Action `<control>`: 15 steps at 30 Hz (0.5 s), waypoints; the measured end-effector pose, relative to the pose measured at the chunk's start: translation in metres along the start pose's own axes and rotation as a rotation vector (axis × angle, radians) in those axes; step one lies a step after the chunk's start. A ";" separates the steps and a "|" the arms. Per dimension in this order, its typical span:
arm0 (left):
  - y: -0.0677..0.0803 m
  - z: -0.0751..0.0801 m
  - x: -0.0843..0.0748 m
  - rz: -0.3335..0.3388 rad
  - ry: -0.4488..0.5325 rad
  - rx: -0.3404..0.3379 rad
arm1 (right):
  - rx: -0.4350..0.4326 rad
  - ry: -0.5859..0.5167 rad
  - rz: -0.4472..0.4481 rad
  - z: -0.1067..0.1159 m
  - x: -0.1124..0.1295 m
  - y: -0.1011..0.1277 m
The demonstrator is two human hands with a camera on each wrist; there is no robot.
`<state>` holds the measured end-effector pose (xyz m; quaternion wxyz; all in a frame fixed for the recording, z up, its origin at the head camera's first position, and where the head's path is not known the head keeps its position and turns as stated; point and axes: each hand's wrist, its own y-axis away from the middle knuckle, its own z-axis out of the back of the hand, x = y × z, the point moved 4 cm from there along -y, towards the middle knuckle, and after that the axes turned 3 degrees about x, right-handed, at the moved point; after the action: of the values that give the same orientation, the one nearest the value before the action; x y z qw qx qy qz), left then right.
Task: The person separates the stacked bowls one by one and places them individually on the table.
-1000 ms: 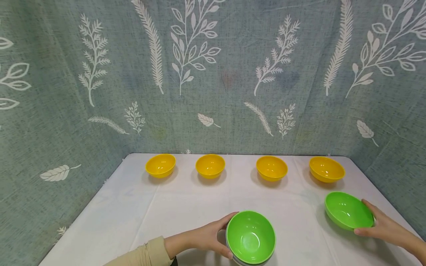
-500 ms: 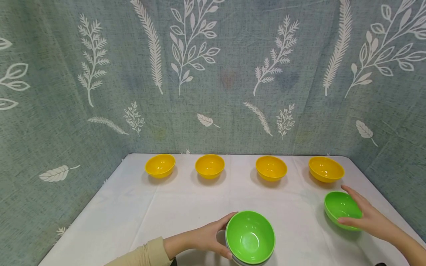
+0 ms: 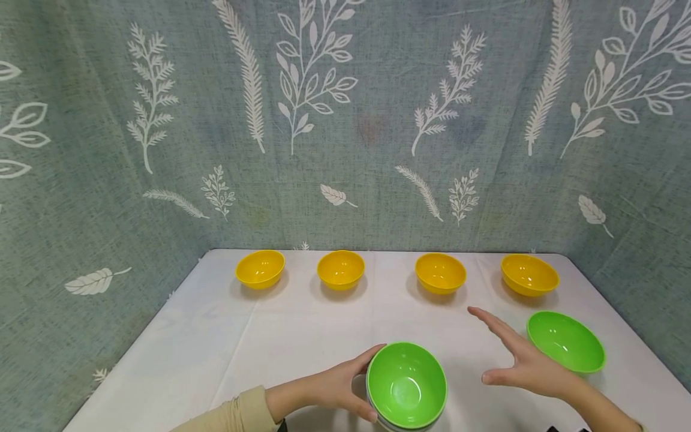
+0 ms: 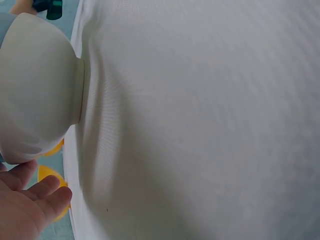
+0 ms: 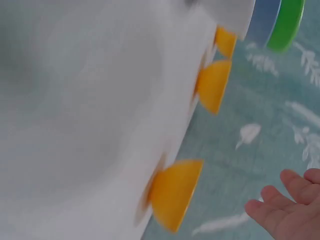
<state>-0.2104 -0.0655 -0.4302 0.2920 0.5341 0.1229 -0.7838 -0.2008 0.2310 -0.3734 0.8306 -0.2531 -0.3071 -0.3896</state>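
In the head view, my left hand (image 3: pixel 342 384) holds the left side of a bowl stack at the front middle, thumb near and fingers far. The green bowl (image 3: pixel 406 384) is its top one. A white bowl (image 4: pixel 37 85) forms the bottom in the left wrist view, and a blue bowl (image 5: pixel 264 22) shows between them in the right wrist view. My right hand (image 3: pixel 531 363) is in the air right of the stack, fingers and thumb spread, holding nothing. Behind it, another green bowl (image 3: pixel 569 342) sits on the table at the right, partly covered by that hand.
Along the table's back edge stand several yellow bowls, from the far-left yellow bowl (image 3: pixel 261 270) to the far-right yellow bowl (image 3: pixel 530 276). A white cloth (image 3: pixel 302 324) covers the table. Leaf-patterned grey-green curtain (image 3: pixel 367 132) encloses the back and sides.
My right hand has let go of the right green bowl and moved left toward the stack. That bowl stays in place on the table. The left hand and stack have not moved.
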 end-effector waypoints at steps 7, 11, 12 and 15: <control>0.000 -0.001 0.002 -0.016 0.001 0.002 | 0.103 -0.005 0.142 -0.031 0.016 -0.013; 0.000 -0.001 0.004 -0.040 0.012 0.016 | 0.159 -0.036 0.190 -0.046 0.023 -0.016; 0.000 -0.002 0.004 -0.041 0.019 0.016 | 0.171 -0.045 0.199 -0.049 0.025 -0.016; 0.000 -0.003 0.004 -0.044 0.032 0.007 | 0.198 -0.065 0.196 -0.056 0.026 -0.016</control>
<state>-0.2097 -0.0652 -0.4349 0.2705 0.5447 0.1365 -0.7820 -0.1833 0.1719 -0.3909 0.8751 -0.2112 -0.3447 -0.2660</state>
